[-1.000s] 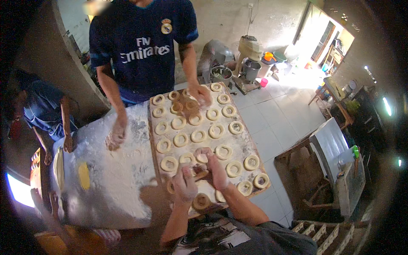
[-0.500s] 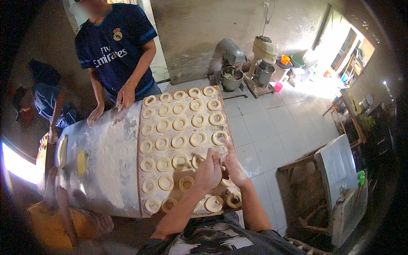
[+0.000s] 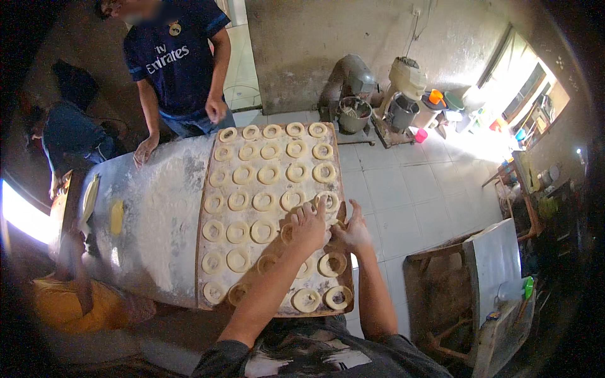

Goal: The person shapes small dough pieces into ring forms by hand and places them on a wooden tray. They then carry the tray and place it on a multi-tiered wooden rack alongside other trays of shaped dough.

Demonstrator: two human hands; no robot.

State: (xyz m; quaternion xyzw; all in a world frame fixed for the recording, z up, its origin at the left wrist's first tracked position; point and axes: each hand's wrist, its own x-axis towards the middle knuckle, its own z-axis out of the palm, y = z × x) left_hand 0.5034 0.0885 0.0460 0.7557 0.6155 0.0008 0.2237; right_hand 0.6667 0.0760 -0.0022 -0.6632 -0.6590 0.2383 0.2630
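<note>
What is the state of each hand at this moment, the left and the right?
Left hand: over the dough rings; open or closed cannot be told.
Right hand: loosely open, thumb and fingers apart; whether it touches one cannot be told.

Left head-worn fisheye looks down and forward: wearer's forearms (image 3: 268, 293) at six o'clock, floured dough board (image 3: 251, 216) close below, centred; bright doorway (image 3: 523, 88) far off, two o'clock.

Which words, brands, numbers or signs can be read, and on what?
White lettering on the standing co-worker's navy shirt: readable, wording withheld.
Crest above it: too small to read.
Pale print on the dark shirt at the lower edge: no readable words.
Nothing else readable.
</note>
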